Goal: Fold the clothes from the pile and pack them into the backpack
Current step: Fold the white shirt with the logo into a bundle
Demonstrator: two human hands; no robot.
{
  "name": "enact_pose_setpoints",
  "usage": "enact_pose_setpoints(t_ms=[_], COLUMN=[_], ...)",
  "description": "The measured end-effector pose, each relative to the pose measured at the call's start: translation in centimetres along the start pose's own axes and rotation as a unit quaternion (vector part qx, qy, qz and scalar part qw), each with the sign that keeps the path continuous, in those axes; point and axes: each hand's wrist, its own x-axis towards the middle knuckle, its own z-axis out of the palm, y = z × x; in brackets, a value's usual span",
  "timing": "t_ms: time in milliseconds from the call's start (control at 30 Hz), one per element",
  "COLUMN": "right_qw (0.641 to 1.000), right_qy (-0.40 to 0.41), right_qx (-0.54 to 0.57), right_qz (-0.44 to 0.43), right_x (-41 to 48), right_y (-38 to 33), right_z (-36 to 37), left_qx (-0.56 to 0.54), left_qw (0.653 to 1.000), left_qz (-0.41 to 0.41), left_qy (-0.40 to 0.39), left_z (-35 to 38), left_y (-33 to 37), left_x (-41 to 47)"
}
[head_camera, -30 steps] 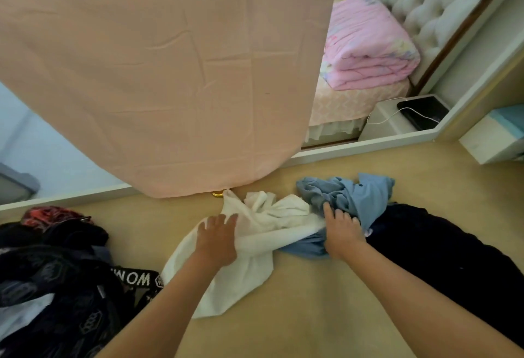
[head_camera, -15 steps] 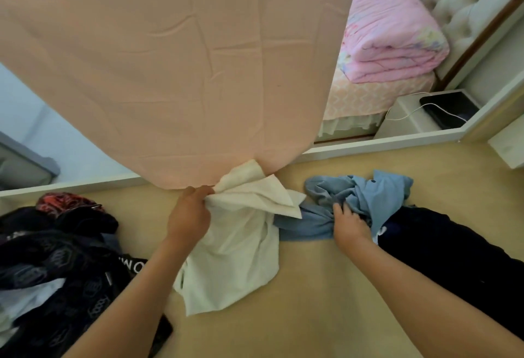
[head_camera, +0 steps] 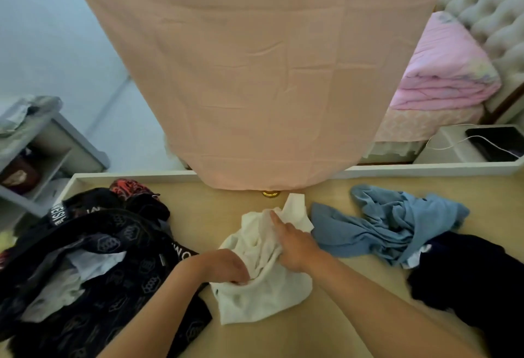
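A crumpled white garment (head_camera: pixel 263 295) lies in the middle of the beige surface (head_camera: pixel 326 335). My left hand (head_camera: pixel 224 265) grips its left edge in a fist. My right hand (head_camera: pixel 295 241) rests on top of the garment, its fingers spread and pointing away from me. To the right lie a bunched light blue garment (head_camera: pixel 388 224) and a dark navy one (head_camera: pixel 476 281). At the left, a black patterned backpack (head_camera: pixel 93 267) lies open with white and grey cloth inside.
A large pink cloth (head_camera: pixel 255 74) hangs down over the far edge of the surface. Behind, at the right, are a bed with a folded pink quilt (head_camera: pixel 445 74) and a white bedside unit (head_camera: pixel 465 145). A grey shelf (head_camera: pixel 37 142) stands at the left.
My right hand left the blue garment and moved left onto the white one. My left hand pulled the white garment nearer to me, and it is more bunched. The view swung left.
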Motion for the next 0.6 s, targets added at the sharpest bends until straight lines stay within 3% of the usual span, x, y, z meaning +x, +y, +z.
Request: enact_pose_setpoints(t_ms=[67,133,200,233,300,367,467,533,600], right_qw=[0.998,0.997,0.997,0.993,0.977,0.968,0.986,0.994,0.995], right_qy=[-0.039,-0.055,-0.002,0.052,0.157,0.203,0.136,0.101,0.096], right_qx=[-0.049,-0.058,-0.073,-0.088,-0.093,-0.052,0.044,0.041,-0.032], right_qz=[0.01,0.005,-0.026,-0.05,-0.107,-0.138,-0.08,-0.028,0.015], right_x=[-0.2,-0.4,-0.9,-1.2,-1.9,-3.0,-4.8,-6.0,-7.0], right_y=[-0.5,-1.1,-1.9,-2.4,-3.2,-4.4,-5.7,-5.6,-5.1], right_z=[0.6,1.4,2.0,2.1,2.4,2.4,2.7,3.4,4.3], left_qx=[-0.002,-0.018,-0.027,-0.023,-0.01,-0.014,0.038,0.071,0.038], left_qw=[0.998,0.978,0.942,0.933,0.944,0.969,0.983,0.974,0.962], left_qz=[0.012,0.029,0.095,0.126,0.148,0.137,0.12,0.143,0.155], left_qy=[0.061,0.207,0.321,0.336,0.295,0.203,0.134,0.164,0.223], left_z=[0.4,0.5,0.8,0.8,0.8,1.0,1.8,2.3,2.3], left_y=[-0.7,-1.7,-2.5,-2.6,-2.5,-2.5,-3.1,-3.6,-3.8], left_x=[0.1,0.2,0.6,0.8,1.0,1.6,2.2,2.5,2.6])
